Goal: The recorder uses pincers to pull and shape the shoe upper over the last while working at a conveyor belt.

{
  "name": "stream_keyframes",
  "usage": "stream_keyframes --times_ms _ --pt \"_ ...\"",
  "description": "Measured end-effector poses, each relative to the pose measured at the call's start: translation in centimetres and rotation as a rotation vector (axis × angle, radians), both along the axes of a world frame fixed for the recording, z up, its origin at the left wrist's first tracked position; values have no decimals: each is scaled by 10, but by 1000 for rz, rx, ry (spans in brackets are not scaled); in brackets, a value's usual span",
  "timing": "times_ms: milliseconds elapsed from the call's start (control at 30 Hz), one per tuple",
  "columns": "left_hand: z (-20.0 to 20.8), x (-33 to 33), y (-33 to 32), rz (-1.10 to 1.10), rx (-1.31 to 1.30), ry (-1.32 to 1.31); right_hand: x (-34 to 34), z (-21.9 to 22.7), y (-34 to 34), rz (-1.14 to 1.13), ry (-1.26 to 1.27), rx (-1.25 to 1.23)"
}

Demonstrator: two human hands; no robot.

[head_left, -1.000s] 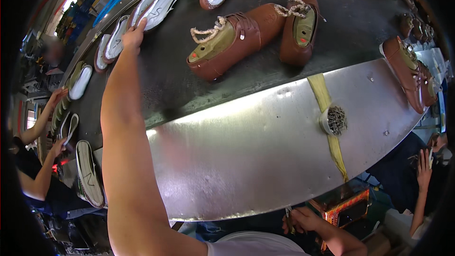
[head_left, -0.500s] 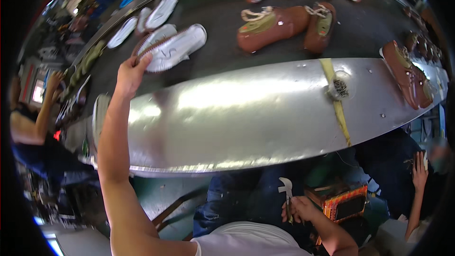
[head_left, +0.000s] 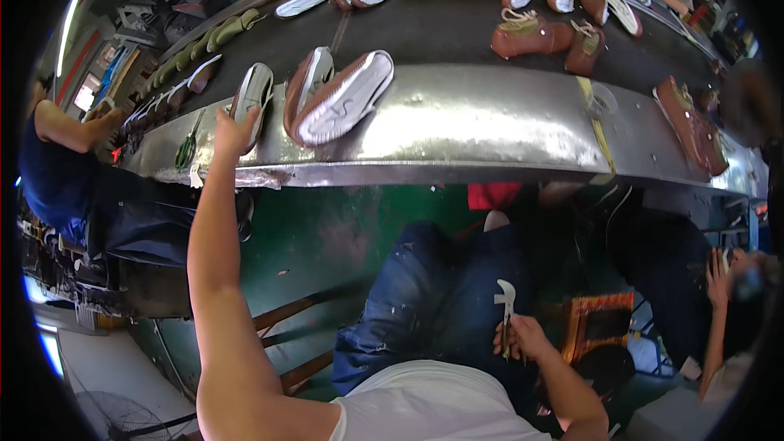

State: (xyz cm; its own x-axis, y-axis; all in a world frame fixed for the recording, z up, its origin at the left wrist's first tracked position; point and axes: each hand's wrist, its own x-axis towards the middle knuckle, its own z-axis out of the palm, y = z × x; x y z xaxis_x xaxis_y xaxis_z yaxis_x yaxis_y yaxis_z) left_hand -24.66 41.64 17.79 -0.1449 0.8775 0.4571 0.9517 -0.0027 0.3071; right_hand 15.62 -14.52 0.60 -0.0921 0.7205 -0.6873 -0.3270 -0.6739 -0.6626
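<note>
Left hand: at ten o'clock, the person's left hand (head_left: 234, 132) is touching a single white-bottomed shoe (head_left: 255, 96); whether its fingers are gripping, one cannot tell.
Single shoe: it is lying underside up on the metal ledge (head_left: 457, 114).
Shoe pair: at eleven o'clock, two brown shoes (head_left: 349, 104) are resting together there, untouched.
Right hand: at five o'clock, the right hand (head_left: 524, 338) is gripping a claw-headed tool (head_left: 507, 304), well apart from every shoe.
Progress: apparently three shoes are already lying nearby; their undersides are showing no outer soles, and the tool is working on none.
</note>
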Motion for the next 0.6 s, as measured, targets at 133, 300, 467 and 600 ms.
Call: stream_keyframes --times_ms 133,300,467,600 --pt "26 -32 14 -134 -324 -542 -14 7 -12 -94 -66 79" --pt "-17 -13 -113 -478 -95 -1521 -17 -2 -19 -191 -73 78" --pt "-51 -6 -237 -998 -716 -1904 -19 4 -20 -122 -102 66" --pt "-110 52 -333 -771 -770 -1710 -19 9 -18 -111 -93 31"
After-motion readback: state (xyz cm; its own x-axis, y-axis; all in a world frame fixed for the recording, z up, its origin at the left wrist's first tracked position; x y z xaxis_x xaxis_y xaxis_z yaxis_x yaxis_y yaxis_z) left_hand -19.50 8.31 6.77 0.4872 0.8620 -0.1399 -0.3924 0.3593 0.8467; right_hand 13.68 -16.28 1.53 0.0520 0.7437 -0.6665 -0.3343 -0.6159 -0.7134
